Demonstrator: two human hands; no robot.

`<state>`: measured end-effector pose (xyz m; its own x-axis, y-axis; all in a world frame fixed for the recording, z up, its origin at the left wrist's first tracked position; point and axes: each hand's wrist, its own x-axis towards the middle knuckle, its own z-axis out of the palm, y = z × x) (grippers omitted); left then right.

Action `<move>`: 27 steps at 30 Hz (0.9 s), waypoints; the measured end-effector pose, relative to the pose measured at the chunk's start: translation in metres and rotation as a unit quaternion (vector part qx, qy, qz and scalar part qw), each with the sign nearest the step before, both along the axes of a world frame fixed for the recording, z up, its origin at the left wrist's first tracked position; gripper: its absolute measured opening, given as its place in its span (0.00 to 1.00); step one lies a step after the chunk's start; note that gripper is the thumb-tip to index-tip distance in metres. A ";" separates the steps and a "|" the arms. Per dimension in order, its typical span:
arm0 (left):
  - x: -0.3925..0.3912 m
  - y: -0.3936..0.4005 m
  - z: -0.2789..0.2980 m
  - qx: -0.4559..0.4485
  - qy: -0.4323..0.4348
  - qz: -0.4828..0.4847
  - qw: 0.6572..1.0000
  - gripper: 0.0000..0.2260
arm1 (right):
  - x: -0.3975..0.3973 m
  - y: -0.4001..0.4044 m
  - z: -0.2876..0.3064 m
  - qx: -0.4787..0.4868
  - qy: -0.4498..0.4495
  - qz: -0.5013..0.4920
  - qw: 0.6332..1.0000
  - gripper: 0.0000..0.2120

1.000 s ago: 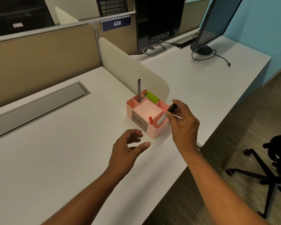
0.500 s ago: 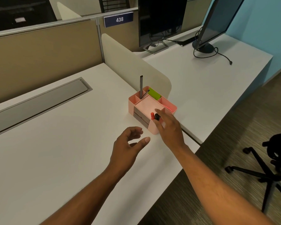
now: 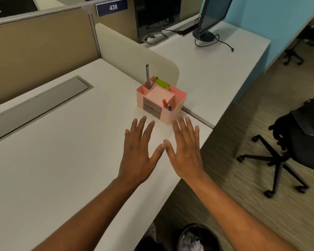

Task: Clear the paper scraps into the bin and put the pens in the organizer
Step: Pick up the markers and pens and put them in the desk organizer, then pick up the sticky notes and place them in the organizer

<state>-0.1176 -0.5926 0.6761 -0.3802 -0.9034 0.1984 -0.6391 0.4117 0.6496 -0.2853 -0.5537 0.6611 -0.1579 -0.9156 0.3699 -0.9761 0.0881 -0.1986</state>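
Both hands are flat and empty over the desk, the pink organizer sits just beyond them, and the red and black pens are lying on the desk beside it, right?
Not quite. In the head view the red pen and black pen stand inside the organizer, in its near right compartment. The left hand and right hand are open, empty, over the desk.

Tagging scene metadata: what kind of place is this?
Most likely an open-plan office: desks split by partition panels, a numbered workstation sign reading 438, monitors on the neighbouring desk, and a wheeled office chair.

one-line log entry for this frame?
left hand: open, empty | right hand: open, empty | pens: in organizer | scraps: in bin
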 end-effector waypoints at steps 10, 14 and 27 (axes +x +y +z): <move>0.108 0.126 -0.025 -0.116 -0.091 -0.123 0.981 0.35 | 0.116 0.179 0.000 0.028 -0.001 -0.097 0.995 0.35; 0.132 0.181 -0.035 -0.108 -0.111 -0.178 0.972 0.36 | 0.147 0.258 -0.017 0.037 -0.007 -0.142 0.989 0.36; 0.102 0.365 -0.101 -0.105 -0.171 -0.418 0.886 0.36 | 0.165 0.532 -0.076 0.119 -0.039 -0.385 0.914 0.38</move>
